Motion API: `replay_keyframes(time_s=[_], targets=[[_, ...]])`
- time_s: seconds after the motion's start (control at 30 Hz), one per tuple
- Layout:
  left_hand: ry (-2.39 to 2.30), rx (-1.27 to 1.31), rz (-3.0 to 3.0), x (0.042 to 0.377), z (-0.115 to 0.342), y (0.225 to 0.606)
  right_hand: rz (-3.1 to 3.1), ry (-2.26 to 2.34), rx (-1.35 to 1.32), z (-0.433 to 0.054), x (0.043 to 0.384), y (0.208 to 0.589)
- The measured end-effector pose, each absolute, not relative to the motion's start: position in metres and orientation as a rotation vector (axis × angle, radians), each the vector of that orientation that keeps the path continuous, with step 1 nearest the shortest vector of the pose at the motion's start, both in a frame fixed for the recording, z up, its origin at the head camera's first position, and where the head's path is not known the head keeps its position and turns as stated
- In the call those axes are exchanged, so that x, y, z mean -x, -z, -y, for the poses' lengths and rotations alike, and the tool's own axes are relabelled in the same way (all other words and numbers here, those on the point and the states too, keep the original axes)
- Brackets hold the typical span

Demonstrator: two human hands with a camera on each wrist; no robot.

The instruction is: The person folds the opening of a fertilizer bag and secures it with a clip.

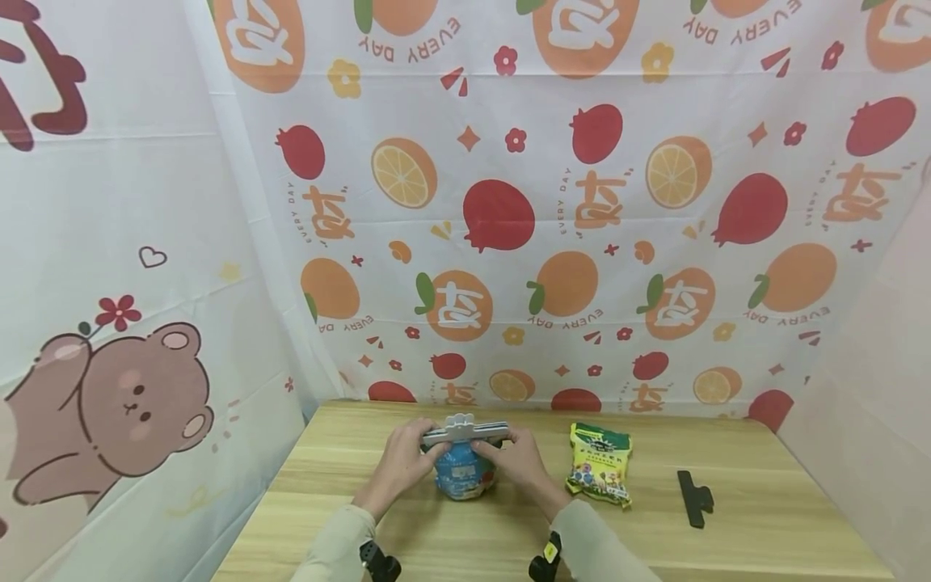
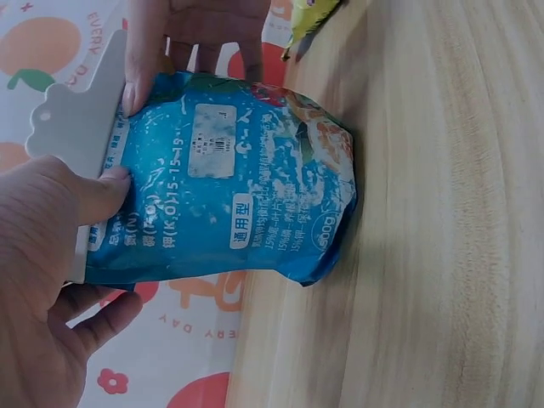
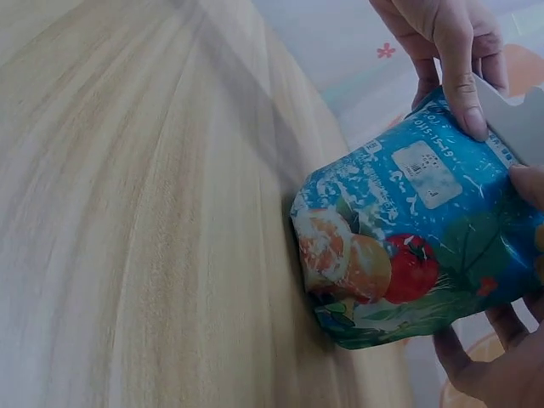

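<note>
- "Grip observed?"
- "The blue bag [image 1: 463, 477] is gripped at its top by the left hand [image 1: 400, 462] and the right hand [image 1: 524, 463]; a pale clip [image 1: 461, 431] is set across that edge."
- "Bag position recorded?"
- "It is stood upright on the wooden table [image 1: 313, 493]. To the right, a black clip [image 1: 693, 499] is noted, then a yellow packet [image 1: 600, 466] farther back. Beyond, a fruit-print cloth [image 1: 538, 174] is hung."

Tabletop [image 1: 291, 517], finished in light wood grain; back cloth [image 1: 541, 178], white, printed with oranges [image 1: 567, 283] and red fruit [image 1: 499, 215]; left cloth [image 1: 145, 202], pale, decorated with a brown bear [image 1: 134, 428]
</note>
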State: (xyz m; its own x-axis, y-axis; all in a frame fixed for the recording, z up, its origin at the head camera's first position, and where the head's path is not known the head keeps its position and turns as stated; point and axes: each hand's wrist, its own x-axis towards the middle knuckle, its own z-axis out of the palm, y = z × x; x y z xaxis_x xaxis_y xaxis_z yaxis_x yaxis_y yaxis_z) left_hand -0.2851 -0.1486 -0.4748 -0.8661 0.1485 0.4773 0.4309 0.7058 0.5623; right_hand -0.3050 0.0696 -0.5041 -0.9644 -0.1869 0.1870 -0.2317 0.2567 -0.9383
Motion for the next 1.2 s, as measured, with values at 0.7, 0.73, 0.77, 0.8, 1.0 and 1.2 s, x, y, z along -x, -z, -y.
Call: replay_keyframes(time_s=[0.7,0.73,0.77,0.8,1.0,1.2], targets=[[1.085,0.342,2.476,0.292,0.150,0.486,2.561,-1.829,-0.261,-0.057,0.313,0.507],[1.125,0.340,2.475,0.292,0.150,0.486,2.566,-1.843,-0.250,-0.057,0.314,0.507],[1.164,0.335,2.474,0.293,0.150,0.487,2.567,-1.858,-0.241,-0.057,0.314,0.506],[1.219,0.314,2.474,0.293,0.150,0.487,2.569,-1.871,-0.238,-0.057,0.314,0.507],[1.378,0.207,2.479,0.294,0.154,0.487,2.565,-1.943,-0.276,-0.050,0.312,0.513],[1.401,0.169,2.475,0.294,0.155,0.487,2.597,-2.031,-0.348,-0.050,0.307,0.522]])
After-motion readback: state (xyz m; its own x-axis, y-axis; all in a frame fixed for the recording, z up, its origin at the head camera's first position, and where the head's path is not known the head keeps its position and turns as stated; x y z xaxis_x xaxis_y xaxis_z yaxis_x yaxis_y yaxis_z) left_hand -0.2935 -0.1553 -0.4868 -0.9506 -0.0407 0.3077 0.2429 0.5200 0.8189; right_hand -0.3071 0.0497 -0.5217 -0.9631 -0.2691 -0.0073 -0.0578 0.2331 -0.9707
